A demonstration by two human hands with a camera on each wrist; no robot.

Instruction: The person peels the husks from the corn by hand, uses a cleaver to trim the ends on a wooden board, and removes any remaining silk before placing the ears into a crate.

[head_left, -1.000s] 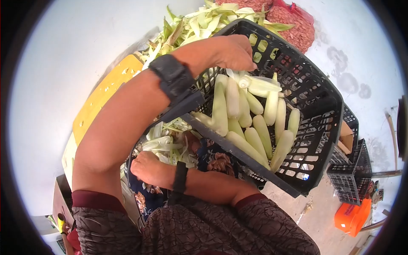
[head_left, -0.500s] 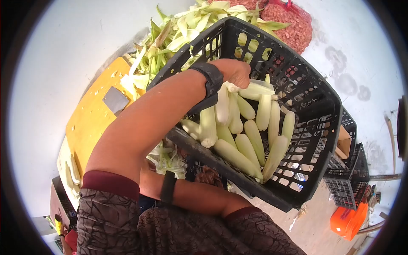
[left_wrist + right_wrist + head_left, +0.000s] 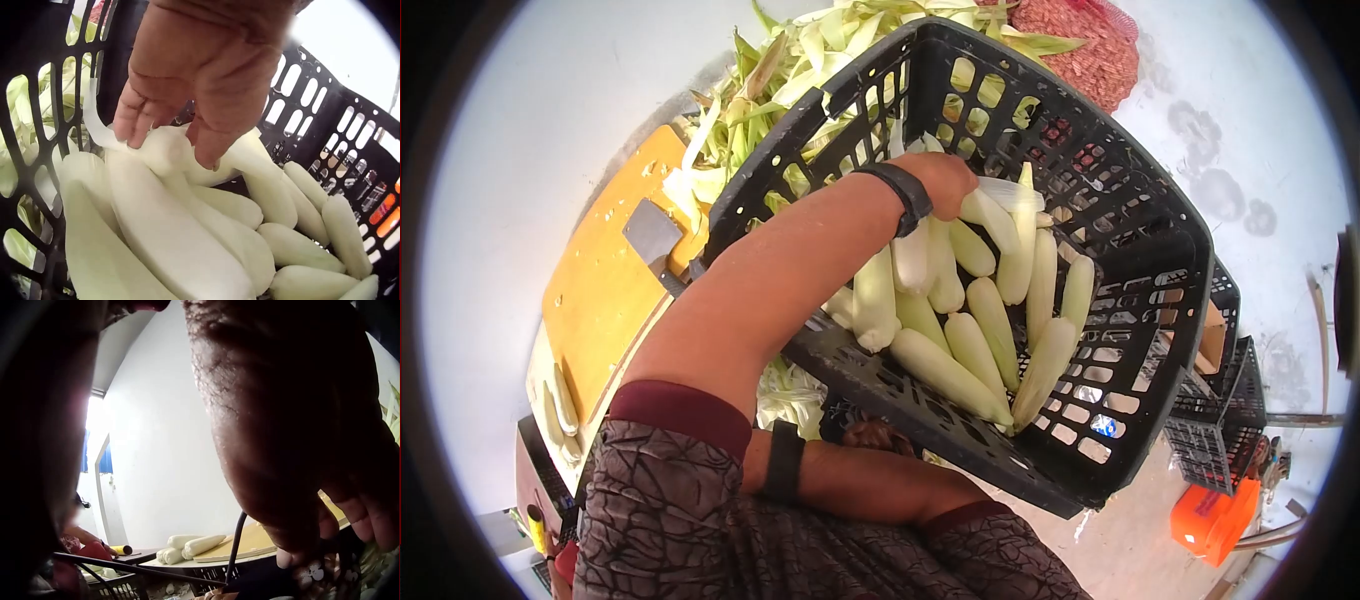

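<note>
My left hand [image 3: 945, 183] is inside a black plastic crate [image 3: 1175, 200] that holds several pale ears of corn [image 3: 950, 372] in thin husk. Its thumb and fingers pinch one ear of corn [image 3: 170, 150] near the stalk end, in the left wrist view. The other ears lie around and below the fingertips, mostly side by side. My right hand [image 3: 281, 425] hangs low with its fingers loosely bent, and nothing shows between them. The left arm covers that hand in the head view.
Left of the crate, a cleaver [image 3: 652, 232] lies on a yellow board [image 3: 600, 275], with more ears [image 3: 560, 400] beyond its near end. Stripped husks [image 3: 750, 110] are heaped behind. A red mesh sack [image 3: 1075, 50], stacked crates [image 3: 1220, 400] and an orange box [image 3: 1215, 520] stand around.
My left hand has gone lower into the crate and now pinches an ear, which has swung to a steeper tilt. The crate appears farther left, and the cleaver has come into view.
</note>
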